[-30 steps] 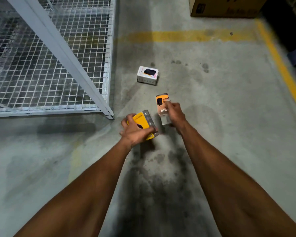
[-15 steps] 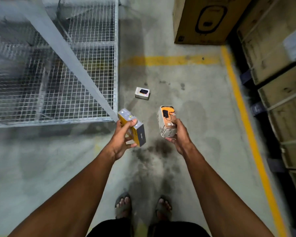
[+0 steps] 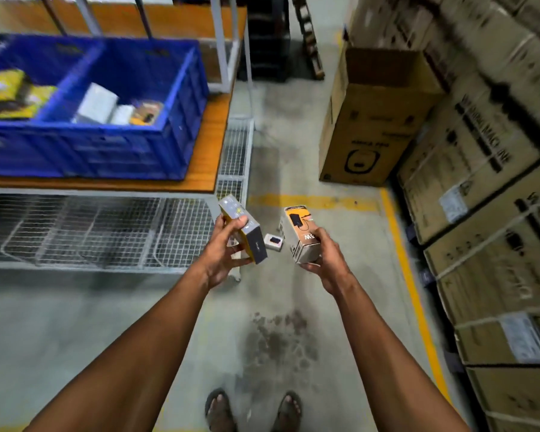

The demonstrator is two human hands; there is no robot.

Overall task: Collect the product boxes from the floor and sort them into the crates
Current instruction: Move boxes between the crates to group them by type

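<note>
My left hand (image 3: 223, 252) grips a yellow and dark grey product box (image 3: 245, 233), tilted, at mid-frame. My right hand (image 3: 328, 263) grips an orange and white product box (image 3: 303, 233) beside it. Between the two, on the concrete floor, lies a small white box with a dark picture (image 3: 274, 242). Two blue crates stand on a wooden shelf at the upper left: the right crate (image 3: 175, 98) holds white and orange boxes, the left crate (image 3: 0, 129) holds yellow packs.
A wire-mesh cage (image 3: 106, 232) sits under the shelf (image 3: 212, 151). Large cardboard cartons (image 3: 371, 120) line the right side behind a yellow floor line (image 3: 412, 275). My sandalled feet (image 3: 253, 413) stand on stained concrete at the bottom.
I have stood up with a box in each hand, and the view has lifted. The shelf with the blue crates and the cartons on the right came into view.
</note>
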